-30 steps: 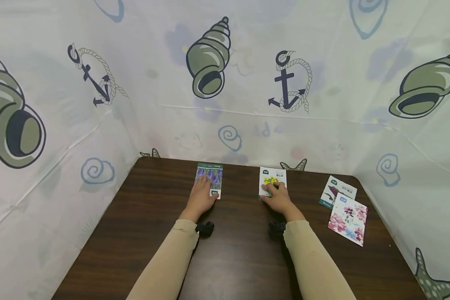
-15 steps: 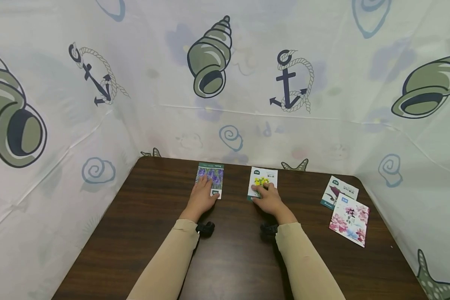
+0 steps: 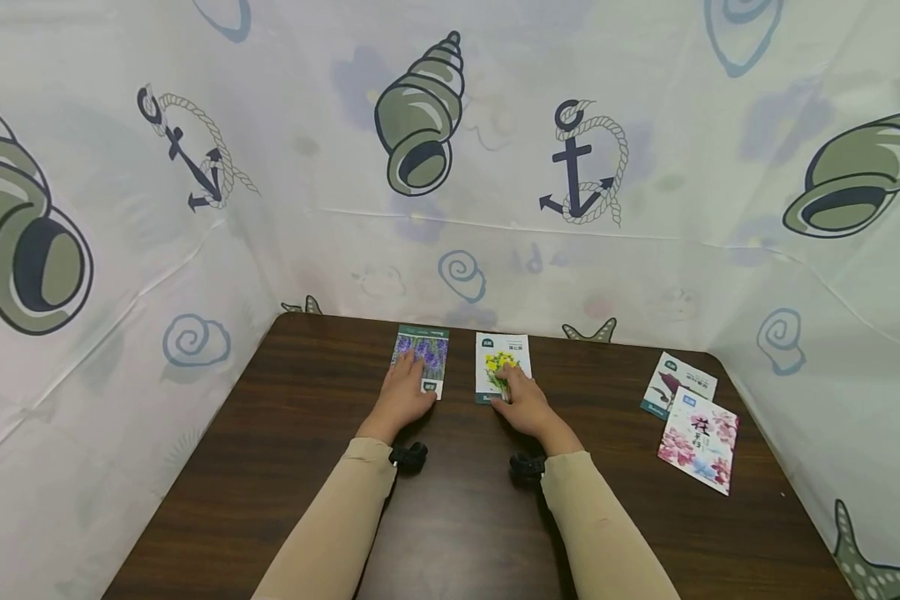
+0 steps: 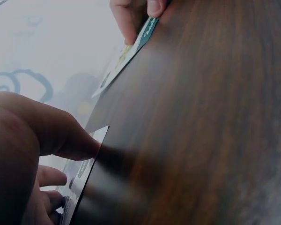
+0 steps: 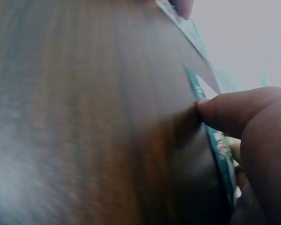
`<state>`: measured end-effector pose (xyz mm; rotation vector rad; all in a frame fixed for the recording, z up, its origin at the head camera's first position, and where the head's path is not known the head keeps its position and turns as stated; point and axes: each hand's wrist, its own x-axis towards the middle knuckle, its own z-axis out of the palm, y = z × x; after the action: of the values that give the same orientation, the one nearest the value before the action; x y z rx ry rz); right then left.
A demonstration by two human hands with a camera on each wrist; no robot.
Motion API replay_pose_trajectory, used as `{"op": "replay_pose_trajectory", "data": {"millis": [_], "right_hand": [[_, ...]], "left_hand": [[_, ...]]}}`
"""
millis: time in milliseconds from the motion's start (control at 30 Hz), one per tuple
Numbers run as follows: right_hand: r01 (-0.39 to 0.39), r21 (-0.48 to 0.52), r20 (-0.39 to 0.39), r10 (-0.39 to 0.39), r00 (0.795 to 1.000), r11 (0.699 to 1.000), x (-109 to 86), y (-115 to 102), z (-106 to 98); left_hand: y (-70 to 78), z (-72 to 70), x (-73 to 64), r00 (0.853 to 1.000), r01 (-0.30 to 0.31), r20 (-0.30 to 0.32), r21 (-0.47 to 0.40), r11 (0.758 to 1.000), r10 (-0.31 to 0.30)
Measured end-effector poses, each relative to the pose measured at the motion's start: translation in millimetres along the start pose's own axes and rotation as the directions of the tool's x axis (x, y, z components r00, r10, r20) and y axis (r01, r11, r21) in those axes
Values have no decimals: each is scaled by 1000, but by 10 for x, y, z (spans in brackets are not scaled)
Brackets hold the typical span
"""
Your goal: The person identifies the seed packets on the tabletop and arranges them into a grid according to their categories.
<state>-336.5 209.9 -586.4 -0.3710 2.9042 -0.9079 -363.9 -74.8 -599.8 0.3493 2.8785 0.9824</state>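
In the head view my left hand (image 3: 397,400) lies on a flat seed packet (image 3: 435,354) printed with purple flowers and a green top band. Its fingers are stretched over the picture, the thumb at the lower right corner. To the right, my right hand (image 3: 527,406) presses on a white seed packet (image 3: 489,354) with yellow flowers and a green lower band. The right thumb tip (image 5: 207,104) is at this packet's lower edge in the right wrist view, fingers on its face. A narrow strip of table separates the two packets.
Two more packets lie at the right of the dark wooden table (image 3: 270,442): one with pink blossoms (image 3: 697,442) overlaps one with a dark purple flower (image 3: 671,383). Patterned white cloth (image 3: 330,250) rises behind and beside the table.
My right hand has slid the yellow-flower packet leftward along the table, closer to the purple-flower packet. My left hand and its packet stay almost where they were.
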Motion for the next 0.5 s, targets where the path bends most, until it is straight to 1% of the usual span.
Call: {"op": "replay_pose_trajectory", "data": {"millis": [67,167,333,433,500], "right_hand": [[8,-22,-8,-8,1000,1000,-15,-7,16],[8,-37,-34,-9,999,999,-42,-32,34],[-18,-31,-58,16,998,999,-82,-64,37],[-23,-29,-55,21,998,999,-91,-67,38],[-22,-26,-53,20,998,999,-97,-72,37]], "left_hand": [[-6,-8,2,1000,5,5,-15,1000,-5],[-10,-20,-5,1000,2,-3,-31,1000,-2],[12,-19,-38,1000,-12,-29,-13,1000,12],[47,-23,-58,999,-18,-50,-7,1000,17],[46,-17,-54,998,-15,-56,-6,1000,14]]}}
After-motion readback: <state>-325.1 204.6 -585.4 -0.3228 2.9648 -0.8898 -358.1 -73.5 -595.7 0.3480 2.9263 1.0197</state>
